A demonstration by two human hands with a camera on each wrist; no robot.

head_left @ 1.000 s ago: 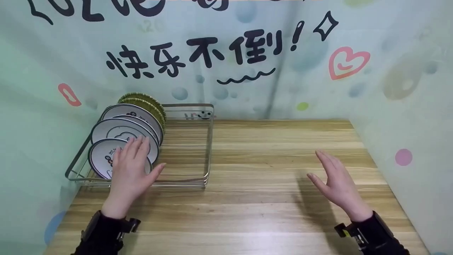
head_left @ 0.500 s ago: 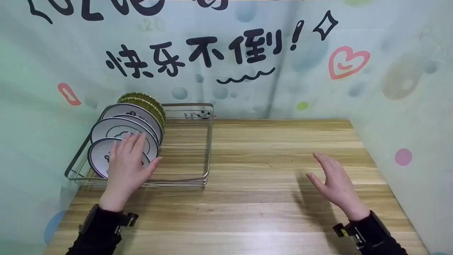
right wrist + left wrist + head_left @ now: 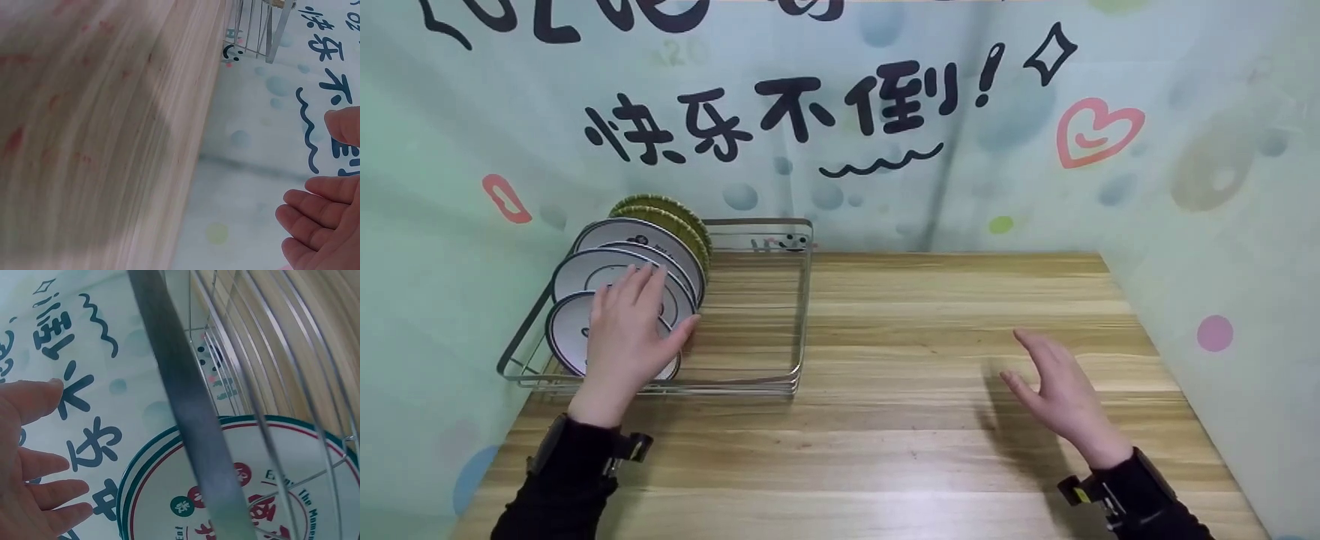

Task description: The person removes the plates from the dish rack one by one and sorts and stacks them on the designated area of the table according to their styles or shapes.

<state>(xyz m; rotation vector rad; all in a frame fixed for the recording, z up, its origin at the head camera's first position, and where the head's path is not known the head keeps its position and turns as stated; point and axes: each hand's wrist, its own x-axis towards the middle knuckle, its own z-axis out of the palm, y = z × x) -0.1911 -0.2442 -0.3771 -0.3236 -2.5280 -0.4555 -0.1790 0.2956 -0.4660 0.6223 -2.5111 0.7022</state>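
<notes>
Several round white plates with dark rims stand tilted in a wire dish rack (image 3: 808, 300). The frontmost plate (image 3: 564, 341) is partly hidden behind my left hand (image 3: 624, 341), which hovers above it with straight, spread fingers. Behind lies a larger white plate (image 3: 577, 271), and two green scalloped plates (image 3: 649, 201) stand at the back. In the left wrist view, a teal-rimmed plate (image 3: 242, 441) with lettering shows through the rack's wires, while the thumb and fingers hold nothing. My right hand (image 3: 1057, 390) hangs over the table's right side, thumb apart from relaxed fingers.
The wooden table (image 3: 900, 420) spreads to the right of the rack and in front of it. A printed cloth (image 3: 885, 210) with black writing hangs behind, and pale walls close both sides. The rack's metal rim (image 3: 191, 410) stands up around the plates.
My left hand has moved forward and slightly left over the plates. The right hand has drifted a little left and toward the near edge. The plates and rack stay put.
</notes>
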